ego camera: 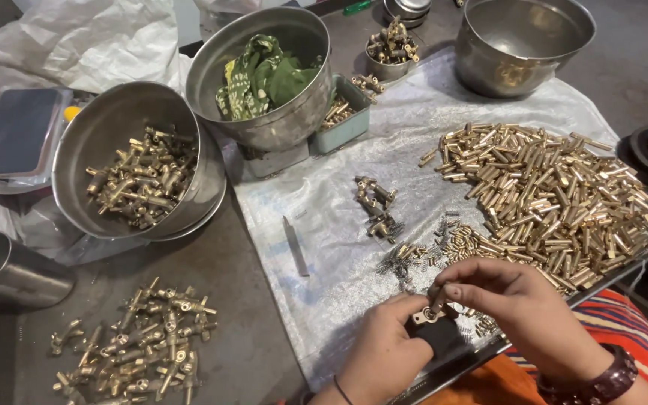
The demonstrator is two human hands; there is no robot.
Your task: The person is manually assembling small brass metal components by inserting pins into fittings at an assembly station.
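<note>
Together, both hands' fingers [444, 294] pinching brass fitting [424, 315]

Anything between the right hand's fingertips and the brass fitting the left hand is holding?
Nothing visible. The right hand has its fingertips right at the brass fitting pinched in the left hand; no gap or object shows between them.

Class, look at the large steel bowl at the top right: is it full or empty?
Empty. The large steel bowl shows only bare, shiny metal inside, and no brass parts lie in the part of it that shows.

Two hands [444, 330], four large steel bowls [136, 161], one small steel bowl [388, 64], one steel cup [9, 270], one flat metal blade [295, 246]
</note>
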